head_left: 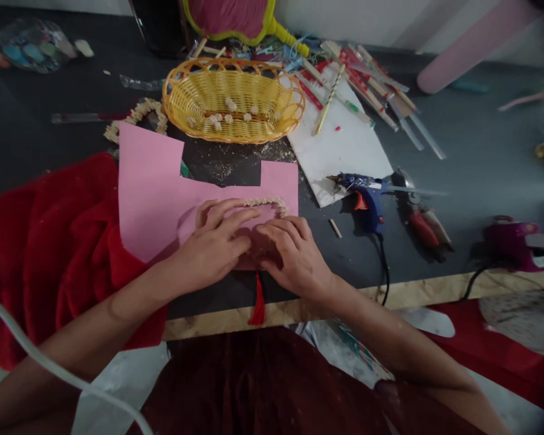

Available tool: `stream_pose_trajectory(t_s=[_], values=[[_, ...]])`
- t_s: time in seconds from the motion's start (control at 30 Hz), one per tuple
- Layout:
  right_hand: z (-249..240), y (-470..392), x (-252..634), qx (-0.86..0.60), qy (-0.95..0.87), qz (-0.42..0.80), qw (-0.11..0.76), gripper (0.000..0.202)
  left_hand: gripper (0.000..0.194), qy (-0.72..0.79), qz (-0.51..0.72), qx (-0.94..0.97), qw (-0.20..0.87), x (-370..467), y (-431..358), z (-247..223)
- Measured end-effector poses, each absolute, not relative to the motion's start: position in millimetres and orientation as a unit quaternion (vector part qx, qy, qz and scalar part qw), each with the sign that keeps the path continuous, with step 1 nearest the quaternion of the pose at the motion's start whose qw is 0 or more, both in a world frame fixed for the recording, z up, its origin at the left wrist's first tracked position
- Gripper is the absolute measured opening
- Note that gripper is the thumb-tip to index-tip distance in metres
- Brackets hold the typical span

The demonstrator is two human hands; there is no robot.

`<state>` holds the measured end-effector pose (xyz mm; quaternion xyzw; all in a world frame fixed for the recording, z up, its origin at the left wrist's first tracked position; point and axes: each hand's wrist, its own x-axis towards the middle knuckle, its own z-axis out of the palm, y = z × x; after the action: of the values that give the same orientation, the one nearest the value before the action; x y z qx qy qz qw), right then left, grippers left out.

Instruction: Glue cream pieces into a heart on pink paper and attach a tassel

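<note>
A loop of small cream beads [268, 200] lies on a pink sheet [149, 181], and a red tassel [258, 302] hangs below the sheet toward the table's front edge. My left hand [217, 248] rests over the left side of the loop, fingers stretched and apart, the thumb pointing right. Opposite it, my right hand [294, 254] touches the loop's right side with bent fingers, and a gap shows between its thumb and fingertips. The lower part of the loop is shaded and mostly hidden between both hands.
Behind the sheet stands a yellow wicker basket [233, 136] with several small pale pieces. To the right are a blue glue gun [369, 202], red-handled pliers [426, 226] and a white board [340, 151] with sticks. Red plush cloth [72, 241] lies left.
</note>
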<state>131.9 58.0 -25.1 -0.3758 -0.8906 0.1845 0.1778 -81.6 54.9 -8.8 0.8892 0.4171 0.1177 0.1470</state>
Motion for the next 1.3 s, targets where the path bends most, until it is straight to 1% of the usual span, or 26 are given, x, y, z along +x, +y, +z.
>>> stream_pose_trajectory(t_s=[0.1, 0.33, 0.5, 0.73, 0.9, 1.1, 1.2, 1.3], values=[[-24, 57, 131, -0.378, -0.892, 0.177, 0.175, 0.05, 0.015, 0.429, 0.116, 0.882, 0.158, -86, 56, -6], [-16, 52, 122, -0.372, -0.907, 0.138, 0.138, 0.057, 0.022, 0.424, 0.105, 0.883, 0.175, -93, 60, -9], [-19, 47, 116, -0.397, -0.896, 0.132, 0.15, 0.054, 0.027, 0.426, 0.11, 0.878, 0.189, -91, 59, -11], [-25, 45, 109, -0.426, -0.877, 0.144, 0.171, 0.063, 0.023, 0.437, 0.131, 0.867, 0.2, -90, 59, -13], [-26, 42, 105, -0.441, -0.867, 0.138, 0.189, 0.065, 0.022, 0.427, 0.147, 0.872, 0.192, -91, 61, -17], [-30, 40, 103, -0.452, -0.858, 0.144, 0.199, 0.071, 0.024, 0.415, 0.16, 0.876, 0.184, -90, 62, -19], [-30, 40, 104, -0.452, -0.86, 0.143, 0.189, 0.067, 0.025, 0.421, 0.146, 0.877, 0.179, -90, 62, -16], [-27, 41, 108, -0.44, -0.874, 0.133, 0.16, 0.055, 0.024, 0.431, 0.138, 0.873, 0.182, -90, 62, -10]])
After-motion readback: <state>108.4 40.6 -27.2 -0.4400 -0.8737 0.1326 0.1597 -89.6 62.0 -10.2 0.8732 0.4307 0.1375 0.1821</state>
